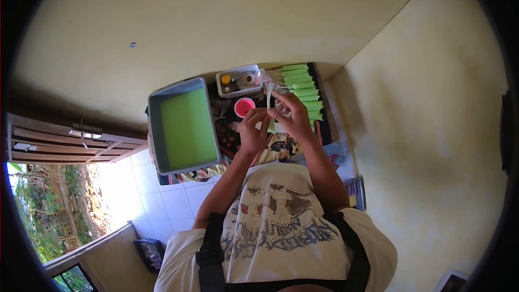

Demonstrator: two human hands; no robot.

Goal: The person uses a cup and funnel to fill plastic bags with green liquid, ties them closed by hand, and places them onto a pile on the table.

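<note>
Both my hands meet over a patterned cloth on the table. My left hand (pixel 253 127) pinches the lower part of a thin clear plastic bag (pixel 268 87) that holds a little green. My right hand (pixel 290 112) grips the same bag higher up, its fingers around the twisted neck. A small pink cup (pixel 244 106) stands just left of the hands. A row of filled green bags (pixel 303 87) lies to the right, beside my right hand.
A grey tub of green liquid (pixel 184 123) stands at the left. Behind the pink cup is a white tray (pixel 238 80) with small items. Yellow walls close in behind and on the right. A tiled floor and an open door lie at the lower left.
</note>
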